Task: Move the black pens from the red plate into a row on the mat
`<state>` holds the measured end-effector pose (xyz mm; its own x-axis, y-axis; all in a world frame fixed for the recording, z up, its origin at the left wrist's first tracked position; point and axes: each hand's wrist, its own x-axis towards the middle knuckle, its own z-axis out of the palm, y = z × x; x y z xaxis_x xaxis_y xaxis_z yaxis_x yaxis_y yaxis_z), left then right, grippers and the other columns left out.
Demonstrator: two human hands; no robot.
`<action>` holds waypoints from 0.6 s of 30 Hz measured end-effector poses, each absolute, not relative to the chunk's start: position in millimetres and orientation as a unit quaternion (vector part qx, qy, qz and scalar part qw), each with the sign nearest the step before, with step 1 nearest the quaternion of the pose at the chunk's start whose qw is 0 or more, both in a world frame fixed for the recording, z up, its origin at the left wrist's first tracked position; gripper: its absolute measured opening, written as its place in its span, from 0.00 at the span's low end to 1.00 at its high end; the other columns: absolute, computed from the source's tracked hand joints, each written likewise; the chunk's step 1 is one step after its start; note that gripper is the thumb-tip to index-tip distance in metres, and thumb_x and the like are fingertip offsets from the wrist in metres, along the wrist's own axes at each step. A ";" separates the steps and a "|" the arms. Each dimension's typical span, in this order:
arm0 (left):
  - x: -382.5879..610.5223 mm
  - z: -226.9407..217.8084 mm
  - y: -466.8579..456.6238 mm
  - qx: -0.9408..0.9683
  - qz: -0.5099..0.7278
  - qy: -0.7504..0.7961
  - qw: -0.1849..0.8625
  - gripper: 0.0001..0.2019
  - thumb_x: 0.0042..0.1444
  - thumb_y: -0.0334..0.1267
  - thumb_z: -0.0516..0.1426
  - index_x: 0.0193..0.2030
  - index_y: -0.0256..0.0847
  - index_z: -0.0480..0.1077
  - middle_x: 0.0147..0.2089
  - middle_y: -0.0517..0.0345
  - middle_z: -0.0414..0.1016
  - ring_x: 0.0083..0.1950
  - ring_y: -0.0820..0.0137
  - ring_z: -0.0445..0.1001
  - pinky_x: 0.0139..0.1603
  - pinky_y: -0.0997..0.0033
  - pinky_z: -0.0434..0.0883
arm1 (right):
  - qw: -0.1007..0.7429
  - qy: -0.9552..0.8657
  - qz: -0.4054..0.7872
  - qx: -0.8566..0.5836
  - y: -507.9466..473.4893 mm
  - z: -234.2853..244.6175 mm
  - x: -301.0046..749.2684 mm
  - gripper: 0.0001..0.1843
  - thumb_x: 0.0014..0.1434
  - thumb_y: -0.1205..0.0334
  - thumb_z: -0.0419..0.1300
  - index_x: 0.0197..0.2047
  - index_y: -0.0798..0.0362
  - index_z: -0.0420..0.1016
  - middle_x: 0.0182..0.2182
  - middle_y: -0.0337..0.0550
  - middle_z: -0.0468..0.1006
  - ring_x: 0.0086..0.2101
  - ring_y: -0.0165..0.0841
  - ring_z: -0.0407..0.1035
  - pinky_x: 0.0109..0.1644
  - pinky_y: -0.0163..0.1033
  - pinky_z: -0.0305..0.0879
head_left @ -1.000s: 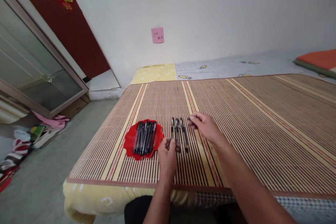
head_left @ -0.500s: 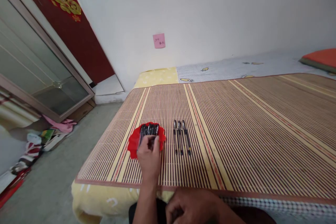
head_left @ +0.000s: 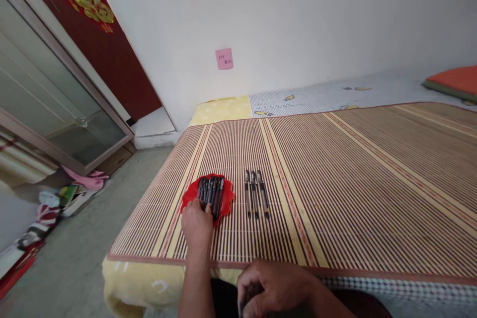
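A row of several dark pens (head_left: pixel 213 190) lies side by side in a red scalloped dish (head_left: pixel 226 202) on the bed mat. My left hand (head_left: pixel 197 223) is at the near side of the dish, thumb and fingers closed on the lower ends of the left pens; these ends are hidden behind it. Right of the dish, three black-capped clear pens (head_left: pixel 255 194) lie apart from it on the mat, roughly parallel, caps facing away from me. My right hand (head_left: pixel 272 285) rests by the bed's front edge, loosely curled, with nothing seen in it.
The striped bamboo mat (head_left: pixel 335 194) covers most of the bed. A pink note (head_left: pixel 224 58) is stuck to the wall behind. An orange cushion (head_left: pixel 454 82) lies at the far right. Left of the bed, cloth and other items (head_left: pixel 48 208) lie on the floor near a glass-panelled door (head_left: pixel 70 94).
My left hand has moved left and toward me over the dish, uncovering more of the pens' length. My right hand stays curled near the bed's edge. The three pens on the mat lie as before.
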<state>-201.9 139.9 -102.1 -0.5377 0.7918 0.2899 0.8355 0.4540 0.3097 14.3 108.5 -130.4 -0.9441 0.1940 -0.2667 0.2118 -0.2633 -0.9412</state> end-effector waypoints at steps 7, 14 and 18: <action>-201.9 -102.9 139.9 -0.472 -0.214 -0.854 0.048 0.09 0.58 0.39 0.56 0.37 0.37 0.74 0.37 0.42 0.77 0.41 0.51 0.77 0.42 0.57 0.70 | -0.022 0.571 -0.808 0.146 111.8 -128.1 17.2 0.19 0.49 0.51 0.70 0.38 0.57 0.78 0.28 0.38 0.78 0.26 0.25 0.72 0.33 0.31 0.67; -203.0 -105.4 142.1 -0.487 -0.206 -0.847 0.053 0.10 0.59 0.39 0.55 0.37 0.37 0.75 0.38 0.41 0.77 0.43 0.51 0.76 0.43 0.57 0.70 | -0.027 0.580 -0.801 0.145 113.3 -124.4 17.9 0.17 0.51 0.54 0.69 0.40 0.57 0.78 0.28 0.37 0.78 0.24 0.23 0.71 0.33 0.31 0.66; -202.3 -101.0 140.2 -0.461 -0.251 -0.849 0.057 0.10 0.58 0.40 0.55 0.36 0.37 0.74 0.38 0.43 0.78 0.43 0.53 0.77 0.44 0.58 0.70 | -0.033 0.577 -0.801 0.154 111.8 -124.2 17.4 0.16 0.51 0.56 0.69 0.39 0.57 0.78 0.29 0.38 0.79 0.24 0.24 0.72 0.33 0.31 0.67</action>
